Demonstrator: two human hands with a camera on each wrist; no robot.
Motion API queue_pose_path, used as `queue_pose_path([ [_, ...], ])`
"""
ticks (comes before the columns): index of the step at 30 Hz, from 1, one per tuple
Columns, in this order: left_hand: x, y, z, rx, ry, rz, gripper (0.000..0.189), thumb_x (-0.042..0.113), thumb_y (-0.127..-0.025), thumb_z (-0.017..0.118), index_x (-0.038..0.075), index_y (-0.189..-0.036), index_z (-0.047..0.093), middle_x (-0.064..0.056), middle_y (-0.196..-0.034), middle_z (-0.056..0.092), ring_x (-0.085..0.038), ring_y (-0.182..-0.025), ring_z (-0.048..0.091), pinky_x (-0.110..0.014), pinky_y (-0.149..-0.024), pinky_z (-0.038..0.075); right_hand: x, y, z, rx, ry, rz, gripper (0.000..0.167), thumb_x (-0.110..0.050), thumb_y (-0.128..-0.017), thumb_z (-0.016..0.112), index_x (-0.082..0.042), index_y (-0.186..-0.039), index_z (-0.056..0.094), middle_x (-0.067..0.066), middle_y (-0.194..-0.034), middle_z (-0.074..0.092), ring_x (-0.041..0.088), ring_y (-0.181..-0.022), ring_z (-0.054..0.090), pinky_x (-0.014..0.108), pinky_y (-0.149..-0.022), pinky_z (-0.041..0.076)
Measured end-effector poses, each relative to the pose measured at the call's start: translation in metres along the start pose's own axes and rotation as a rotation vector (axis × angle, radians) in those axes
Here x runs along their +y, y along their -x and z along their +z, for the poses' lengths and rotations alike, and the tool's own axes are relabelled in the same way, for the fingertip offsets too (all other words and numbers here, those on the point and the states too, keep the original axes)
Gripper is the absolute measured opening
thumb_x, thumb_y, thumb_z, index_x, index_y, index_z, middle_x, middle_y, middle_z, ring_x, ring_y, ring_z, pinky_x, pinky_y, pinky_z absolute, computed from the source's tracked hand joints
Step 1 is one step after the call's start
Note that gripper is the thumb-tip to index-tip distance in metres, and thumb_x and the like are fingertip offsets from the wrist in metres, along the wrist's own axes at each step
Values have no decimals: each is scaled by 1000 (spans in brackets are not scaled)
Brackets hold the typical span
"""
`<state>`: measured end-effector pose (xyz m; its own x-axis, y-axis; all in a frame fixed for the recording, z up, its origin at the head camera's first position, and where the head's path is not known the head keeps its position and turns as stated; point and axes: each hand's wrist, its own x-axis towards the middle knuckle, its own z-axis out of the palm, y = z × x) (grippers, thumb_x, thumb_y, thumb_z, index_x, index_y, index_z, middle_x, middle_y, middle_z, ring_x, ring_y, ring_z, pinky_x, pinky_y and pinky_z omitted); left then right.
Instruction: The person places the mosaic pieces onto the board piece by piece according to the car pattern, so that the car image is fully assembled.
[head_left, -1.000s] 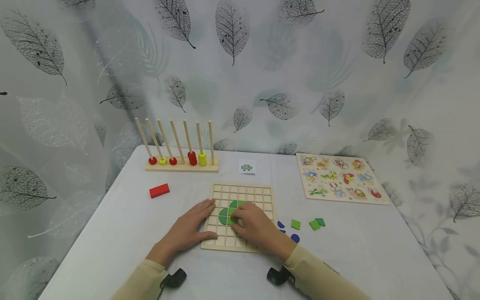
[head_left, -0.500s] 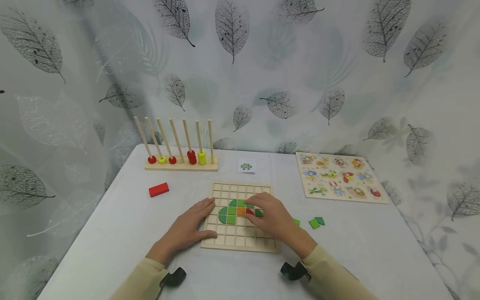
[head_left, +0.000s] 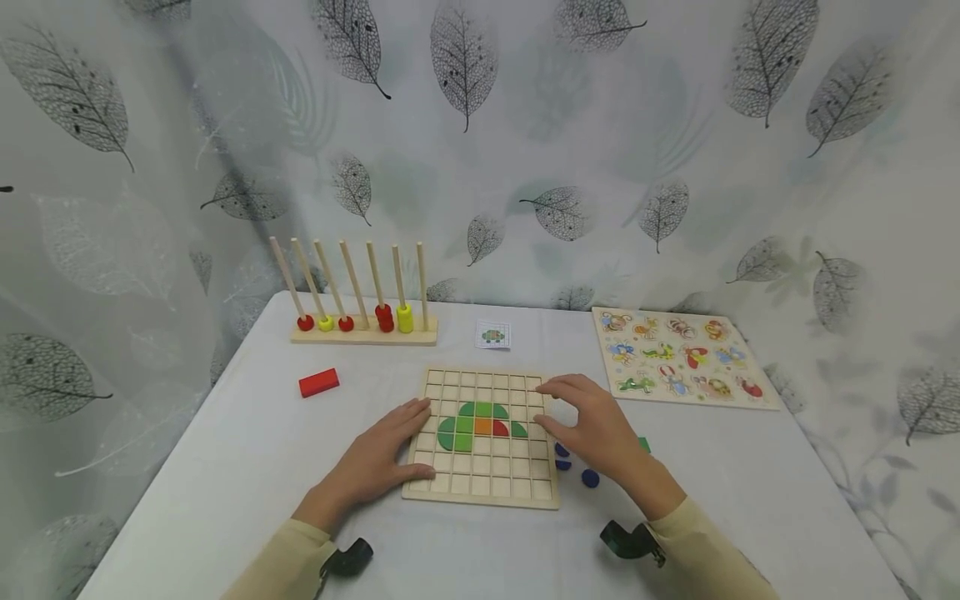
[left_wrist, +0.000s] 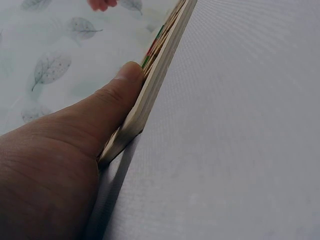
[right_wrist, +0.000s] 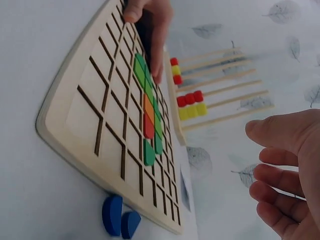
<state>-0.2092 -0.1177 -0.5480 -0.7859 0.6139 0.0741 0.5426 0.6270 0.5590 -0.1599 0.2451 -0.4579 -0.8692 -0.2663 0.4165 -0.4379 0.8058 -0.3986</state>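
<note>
Right hand (head_left: pixel 598 429) seemingly above board edge (head_left: pixel 554 482)

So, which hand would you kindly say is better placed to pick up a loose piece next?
Probably the right hand: it holds nothing and is close to the blue half-round wooden pieces right of the pale wooden grid board. The left hand rests on the board's left edge, farther from them.

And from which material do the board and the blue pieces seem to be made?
Board: apparently wood, smooth and matte; it is pale tan, and its edge shows faint layers, so perhaps plywood. Blue pieces: probably painted wood, since they look thick and evenly coloured, but plastic is possible.
</note>
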Motion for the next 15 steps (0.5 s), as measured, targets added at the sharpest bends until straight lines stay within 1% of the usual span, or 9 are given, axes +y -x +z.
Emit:
queue_pose_path([
  [6,2,2,-1,7,1,3,102,60,-89,84,10,-167,43,-1,-176,34,-26,-163,27,-56,-126,33,14,8,-10,16,9,30,41,-19,-87,94,-11,-124,78,3,-126,73,23,-116,69,46,-94,62],
  [15,1,2,-1,4,13,10,102,63,-89,83,11,-167,43,1,-176,33,-25,-163,26,-56,-126,33,34,30,-21,42,26,121,42,-18,-87,94,-9,-125,78,4,-122,75,24,-109,69,50,-92,61],
])
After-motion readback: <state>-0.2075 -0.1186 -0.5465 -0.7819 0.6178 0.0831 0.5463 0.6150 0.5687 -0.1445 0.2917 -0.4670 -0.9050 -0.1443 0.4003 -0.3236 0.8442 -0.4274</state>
